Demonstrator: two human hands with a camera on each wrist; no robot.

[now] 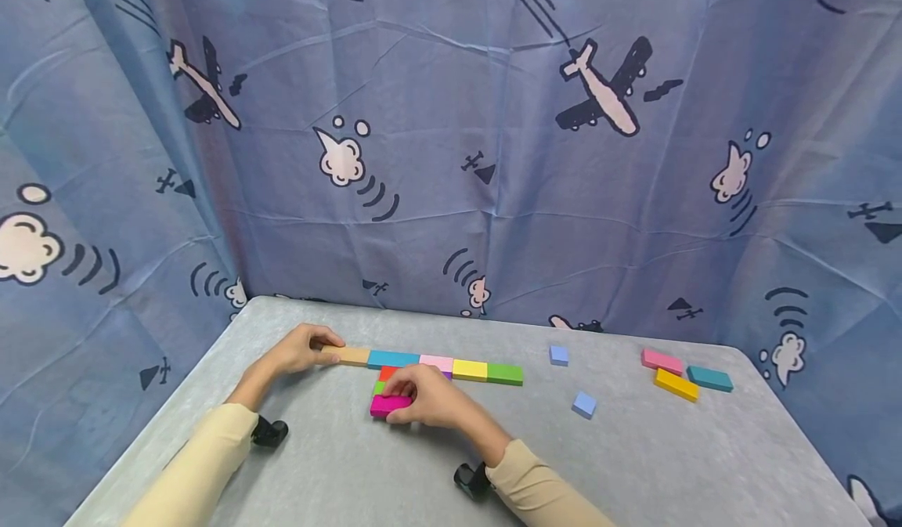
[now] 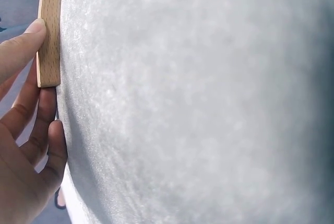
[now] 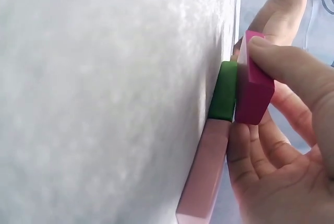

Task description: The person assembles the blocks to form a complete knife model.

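Partly, the right hand (image 1: 430, 398) is hiding the small stack it is working on — its curled fingers are gripping a magenta block (image 1: 389, 406) sitting on a green block (image 1: 379, 388), near the table's (image 1: 634, 464) middle. The left hand (image 1: 299, 350), fingers straight, is touching the wooden block (image 1: 348, 355) ending the coloured row — no writing showing anywhere.

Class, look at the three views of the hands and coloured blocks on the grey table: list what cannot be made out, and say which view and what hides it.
- Head view: the right hand covers the cluster behind the magenta block; only slivers of an orange block and a green block show.
- Left wrist view: the wooden block is cut off by the top edge; the coloured row is out of frame.
- Right wrist view: the pink block runs off the bottom edge.
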